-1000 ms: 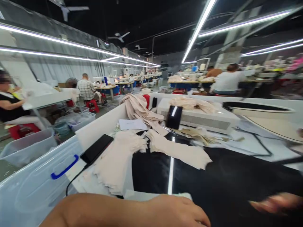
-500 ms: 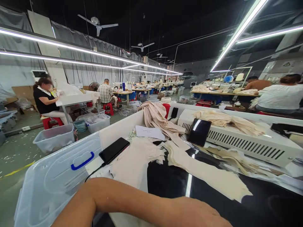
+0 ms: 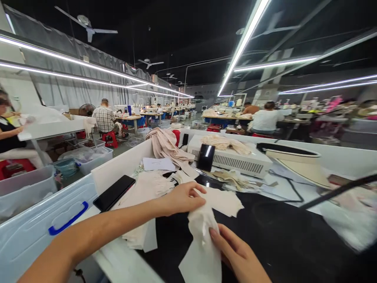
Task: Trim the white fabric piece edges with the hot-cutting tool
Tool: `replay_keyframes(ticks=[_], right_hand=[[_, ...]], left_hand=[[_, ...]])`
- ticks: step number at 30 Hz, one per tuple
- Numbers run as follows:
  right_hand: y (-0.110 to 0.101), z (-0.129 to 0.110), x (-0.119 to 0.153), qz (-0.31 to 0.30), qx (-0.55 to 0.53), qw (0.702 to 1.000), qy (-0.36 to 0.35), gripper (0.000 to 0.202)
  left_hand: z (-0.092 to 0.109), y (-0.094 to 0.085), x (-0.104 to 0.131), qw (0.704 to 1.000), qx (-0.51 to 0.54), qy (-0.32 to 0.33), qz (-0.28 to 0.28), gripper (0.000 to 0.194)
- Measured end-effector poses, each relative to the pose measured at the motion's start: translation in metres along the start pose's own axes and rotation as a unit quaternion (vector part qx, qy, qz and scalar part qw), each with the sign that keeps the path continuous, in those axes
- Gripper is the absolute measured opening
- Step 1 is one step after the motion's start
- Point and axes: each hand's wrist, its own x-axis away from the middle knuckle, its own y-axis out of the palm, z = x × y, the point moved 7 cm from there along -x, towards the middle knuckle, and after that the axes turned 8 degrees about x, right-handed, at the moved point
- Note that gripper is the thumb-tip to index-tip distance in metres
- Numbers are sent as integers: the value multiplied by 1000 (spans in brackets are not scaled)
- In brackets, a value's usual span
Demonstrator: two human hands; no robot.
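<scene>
Fingers of the left hand [image 3: 184, 198] pinch the cream fabric piece [image 3: 203, 236] at its top, right hand [image 3: 238, 255] gripping lower — stretched between them above the dark worktop [image 3: 279, 236].

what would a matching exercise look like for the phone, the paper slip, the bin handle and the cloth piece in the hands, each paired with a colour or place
Things:
1. phone
2. paper slip
3. bin handle
4. cloth piece

Descriptions:
A. blue, on a clear plastic bin at the left
B. held between both hands over the dark tabletop
C. black, lying flat by the left edge of the table
D. white, lying next to the draped beige cloth heap

Pairs: 1-C, 2-D, 3-A, 4-B
</scene>
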Motion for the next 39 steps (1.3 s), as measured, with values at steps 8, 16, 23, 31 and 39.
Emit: replay_keyframes(ticks=[8,16,23,31,39], right_hand=[[-7,-18,-44,82,66,993,-59,51],[-80,-27,-75,206,190,956,-91,43],[-126,-12,-105,236,285,927,-54,25],[-125,0,-127,231,382,891,-78,27],[-112,-4,-118,236,461,839,-168,23]], left_hand=[[-17,-41,-14,998,32,-22,52,40],[4,-58,-55,988,-63,39,133,21],[-19,-63,-79,972,-186,20,142,30],[-53,-64,-88,959,-259,-9,114,33],[-43,-62,-74,949,-298,20,101,33]])
